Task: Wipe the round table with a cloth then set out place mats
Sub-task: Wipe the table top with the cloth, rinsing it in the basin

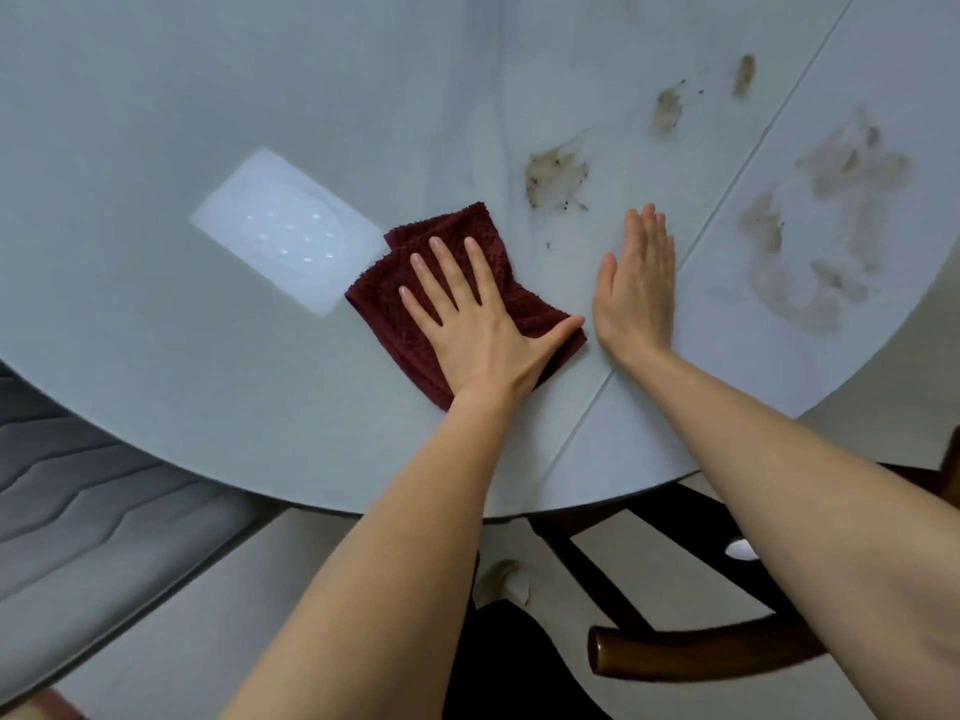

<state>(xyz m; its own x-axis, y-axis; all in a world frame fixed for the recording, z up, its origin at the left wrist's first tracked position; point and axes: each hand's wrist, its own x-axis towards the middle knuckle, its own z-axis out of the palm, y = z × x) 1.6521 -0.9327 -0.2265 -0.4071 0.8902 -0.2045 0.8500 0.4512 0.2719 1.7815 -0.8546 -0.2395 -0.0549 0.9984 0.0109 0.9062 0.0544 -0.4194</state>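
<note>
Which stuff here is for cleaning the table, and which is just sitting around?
For the job:
- dark red cloth, under the flat left hand
- round table
- brown stains
- right hand, flat on the table

Just there:
- wooden chair
- grey cushion
- bright lamp reflection

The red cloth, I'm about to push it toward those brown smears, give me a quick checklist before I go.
1. Cloth under control: ok. The left hand presses flat on the red cloth, fingers spread.
2. Cloth lying flat on the table: ok, folded, no bunching visible.
3. Path to the nearest brown smear: ok, bare tabletop between.
4. Right hand out of the way: not ok. It rests flat beside the cloth, just short of the smears.
5. All dirt accounted for: not ok, grey smudges remain beyond the seam.
6. Cloth damp enough: cannot tell.
</note>
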